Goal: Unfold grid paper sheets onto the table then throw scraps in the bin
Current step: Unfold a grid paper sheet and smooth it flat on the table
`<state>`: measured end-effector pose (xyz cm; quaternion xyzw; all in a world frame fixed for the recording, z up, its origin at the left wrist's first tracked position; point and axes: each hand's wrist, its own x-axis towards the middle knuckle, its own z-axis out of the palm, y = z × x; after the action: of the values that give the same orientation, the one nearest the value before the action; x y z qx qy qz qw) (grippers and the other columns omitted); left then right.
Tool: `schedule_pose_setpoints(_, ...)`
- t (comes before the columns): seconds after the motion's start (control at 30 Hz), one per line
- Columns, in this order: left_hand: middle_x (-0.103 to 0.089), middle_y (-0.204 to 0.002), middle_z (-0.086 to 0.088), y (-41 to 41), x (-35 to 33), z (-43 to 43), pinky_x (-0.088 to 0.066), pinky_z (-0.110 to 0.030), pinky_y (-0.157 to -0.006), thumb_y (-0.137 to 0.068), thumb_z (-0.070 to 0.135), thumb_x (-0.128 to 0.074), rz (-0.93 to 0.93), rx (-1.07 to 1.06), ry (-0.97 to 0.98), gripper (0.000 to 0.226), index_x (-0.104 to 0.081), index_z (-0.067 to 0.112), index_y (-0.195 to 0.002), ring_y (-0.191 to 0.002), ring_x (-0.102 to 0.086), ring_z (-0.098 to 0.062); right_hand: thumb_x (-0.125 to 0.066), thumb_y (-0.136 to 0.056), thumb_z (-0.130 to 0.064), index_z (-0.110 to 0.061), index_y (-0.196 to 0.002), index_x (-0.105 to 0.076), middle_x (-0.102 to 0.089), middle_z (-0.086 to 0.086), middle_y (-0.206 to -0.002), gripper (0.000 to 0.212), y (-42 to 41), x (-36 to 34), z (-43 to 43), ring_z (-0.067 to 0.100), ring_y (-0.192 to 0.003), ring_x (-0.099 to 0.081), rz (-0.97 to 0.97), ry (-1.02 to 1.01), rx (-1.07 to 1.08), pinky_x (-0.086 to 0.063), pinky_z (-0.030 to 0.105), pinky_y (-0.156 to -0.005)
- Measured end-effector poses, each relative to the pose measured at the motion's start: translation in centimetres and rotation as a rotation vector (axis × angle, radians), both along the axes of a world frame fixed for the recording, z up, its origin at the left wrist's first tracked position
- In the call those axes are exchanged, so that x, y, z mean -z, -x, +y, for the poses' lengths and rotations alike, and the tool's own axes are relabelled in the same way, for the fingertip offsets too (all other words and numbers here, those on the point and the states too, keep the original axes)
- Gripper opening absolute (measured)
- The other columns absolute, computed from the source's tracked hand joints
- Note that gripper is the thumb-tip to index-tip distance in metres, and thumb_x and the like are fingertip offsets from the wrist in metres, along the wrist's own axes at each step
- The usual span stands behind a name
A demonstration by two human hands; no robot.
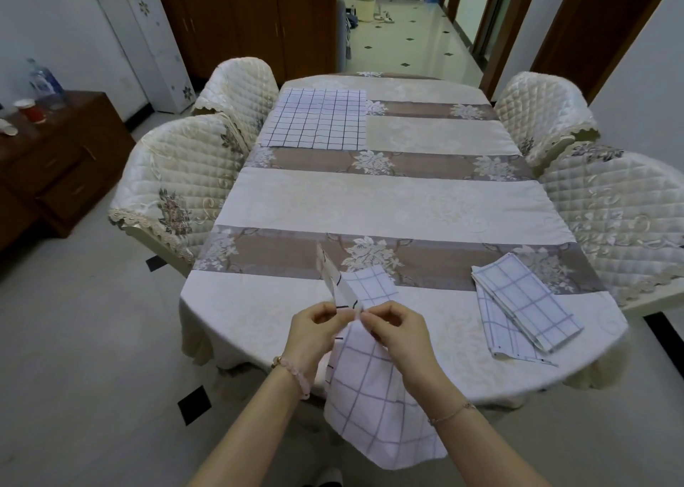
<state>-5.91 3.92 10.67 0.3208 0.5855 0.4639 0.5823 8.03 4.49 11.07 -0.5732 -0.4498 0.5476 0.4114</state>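
A partly folded white grid sheet [374,394] hangs over the near table edge, its upper flaps lifted. My left hand [314,329] and my right hand [398,333] both pinch the sheet's top edges, fingertips almost touching. One grid sheet [318,120] lies unfolded and flat at the far left of the table. A stack of folded grid sheets [525,309] rests on the near right of the table. No bin or scraps are visible.
The table [388,201] wears a beige and brown floral cloth. Quilted cream chairs stand on the left [174,190] and on the right [622,220]. A dark wooden cabinet [55,161] with a bottle and cup is at far left.
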Motion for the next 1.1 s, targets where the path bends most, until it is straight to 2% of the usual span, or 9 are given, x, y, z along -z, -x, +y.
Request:
schedule_pose_setpoints(0.23, -0.059, -0.078, -0.007, 5.5, 0.1, 1.3, -0.045, -0.028, -0.062, -0.081, 0.008, -0.069, 0.058, -0.122, 0.014, 0.007, -0.062, 0.007, -0.079, -0.076, -0.053, -0.018, -0.066, -0.084, -0.008, -0.004, -0.085, -0.068, -0.067, 0.009, -0.078, 0.004, -5.9, 0.7, 2.2, 0.019, -0.071, -0.062, 0.113, 0.06, 0.166, -0.052, 0.021, -0.058)
schedule_pose_setpoints(0.43, -0.064, -0.088, -0.006, 11.2, 0.8, 2.7, -0.048, -0.027, -0.064, -0.088, 0.009, -0.06, 0.132, -0.217, 0.048, 0.006, -0.064, 0.007, -0.092, -0.08, -0.059, -0.017, -0.061, -0.089, -0.01, -0.009, -0.083, -0.065, -0.068, 0.002, -0.074, 0.008, -10.6, 1.6, 3.4, 0.014, -0.069, -0.062, 0.139, 0.102, 0.241, -0.052, 0.018, -0.059)
schedule_pose_setpoints(0.57, -0.065, -0.11, -0.014, 13.5, 2.2, 3.6, -0.048, -0.045, -0.096, -0.087, 0.017, -0.062, 0.235, -0.292, 0.083, 0.013, -0.065, 0.012, -0.099, -0.102, -0.059, -0.027, -0.059, -0.09, -0.014, -0.014, -0.085, -0.066, -0.068, 0.0, -0.075, 0.008, -12.4, 2.6, 3.7, 0.013, -0.067, -0.06, 0.182, 0.177, 0.254, -0.051, 0.021, -0.06)
schedule_pose_setpoints(0.63, -0.064, -0.114, -0.014, 13.8, 2.7, 3.8, -0.044, -0.047, -0.099, -0.088, 0.018, -0.062, 0.252, -0.284, 0.102, 0.014, -0.065, 0.012, -0.1, -0.103, -0.056, -0.027, -0.058, -0.091, -0.016, -0.014, -0.087, -0.066, -0.066, 0.003, -0.081, 0.009, -13.1, 3.3, 4.0, 0.016, -0.069, -0.059, 0.208, 0.246, 0.265, -0.049, 0.024, -0.06)
schedule_pose_setpoints(0.7, -0.064, -0.109, -0.013, 13.5, 2.9, 3.9, -0.047, -0.042, -0.094, -0.09, 0.017, -0.059, 0.233, -0.276, 0.128, 0.02, -0.064, 0.008, -0.107, -0.097, -0.056, -0.024, -0.056, -0.092, -0.022, -0.012, -0.095, -0.068, -0.066, 0.007, -0.094, 0.016, -13.6, 3.9, 4.2, 0.023, -0.081, -0.061, 0.248, 0.325, 0.281, -0.051, 0.033, -0.072)
schedule_pose_setpoints(0.83, -0.061, -0.101, -0.01, 13.2, 3.5, 3.6, -0.045, -0.035, -0.086, -0.093, 0.021, -0.052, 0.181, -0.264, 0.2, 0.021, -0.059, 0.009, -0.11, -0.093, -0.055, -0.026, -0.068, -0.074, -0.054, -0.013, -0.122, -0.063, -0.063, 0.014, -0.123, 0.063, -14.7, 4.8, 4.4, 0.034, -0.115, -0.056, 0.275, 0.343, 0.268, -0.043, 0.051, -0.102)
schedule_pose_setpoints(0.93, -0.063, -0.11, -0.014, 14.0, 4.3, 3.0, -0.046, -0.045, -0.097, -0.09, 0.021, -0.058, 0.194, -0.243, 0.234, 0.02, -0.06, 0.008, -0.105, -0.104, -0.058, -0.033, -0.06, -0.08, -0.056, -0.013, -0.118, -0.065, -0.065, 0.018, -0.119, 0.058, -14.4, 3.7, 4.1, 0.037, -0.11, -0.06, 0.264, 0.346, 0.256, -0.047, 0.052, -0.097)
schedule_pose_setpoints(1.03, -0.064, -0.1, -0.015, 14.2, 4.8, 2.3, -0.052, -0.037, -0.071, -0.088, 0.018, -0.061, 0.227, -0.222, 0.279, 0.021, -0.058, 0.005, -0.105, -0.083, -0.062, -0.029, -0.041, -0.094, -0.048, -0.014, -0.118, -0.063, -0.068, 0.016, -0.114, 0.047, -15.0, 3.8, 4.0, 0.036, -0.108, -0.062, 0.289, 0.337, 0.219, -0.051, 0.047, -0.089)
schedule_pose_setpoints(1.1, -0.063, -0.092, -0.013, 14.2, 5.1, 1.8, -0.047, -0.029, -0.057, -0.087, 0.015, -0.062, 0.207, -0.212, 0.315, 0.027, -0.055, 0.004, -0.11, -0.071, -0.06, -0.026, -0.05, -0.093, -0.039, -0.014, -0.112, -0.064, -0.072, 0.013, -0.105, 0.034, -15.0, 3.5, 3.7, 0.032, -0.099, -0.066, 0.203, 0.335, 0.182, -0.055, 0.039, -0.077)
